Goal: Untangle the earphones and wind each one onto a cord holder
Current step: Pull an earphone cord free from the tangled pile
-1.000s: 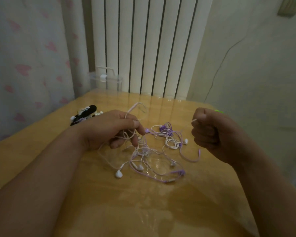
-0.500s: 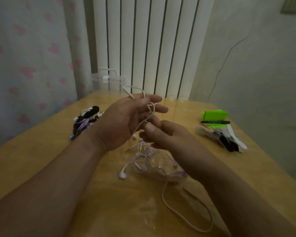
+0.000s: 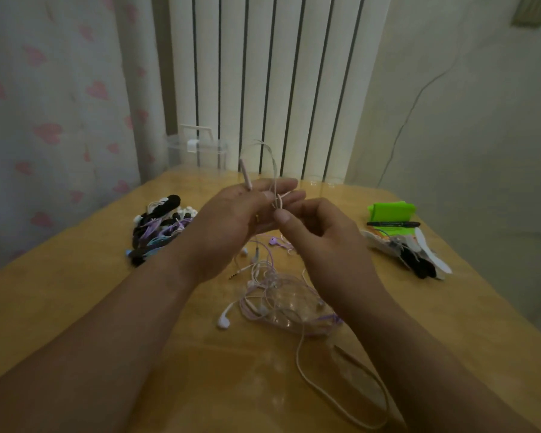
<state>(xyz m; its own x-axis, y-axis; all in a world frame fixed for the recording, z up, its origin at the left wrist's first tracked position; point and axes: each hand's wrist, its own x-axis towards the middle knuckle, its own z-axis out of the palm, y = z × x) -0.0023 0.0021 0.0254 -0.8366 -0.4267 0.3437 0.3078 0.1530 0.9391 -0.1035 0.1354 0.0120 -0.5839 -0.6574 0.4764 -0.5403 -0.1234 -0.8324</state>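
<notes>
1. Grip: pink earphone cord was looped over the left hand, pinched near its in-line remote, and pinched narrowly by the right hand.
2. Earphone tangle was left on the table beneath both hands.
3. Risk: knots could be tightened if the trailing length were pulled through the tangle.

Home room, heart-print curtain, white vertical slats, wooden table

Above earphone tangle, left hand shows its back: palm hidden, hold on cord not determinable. Right hand covers tangle's right part. Both forearms cut off at bottom edge.
</notes>
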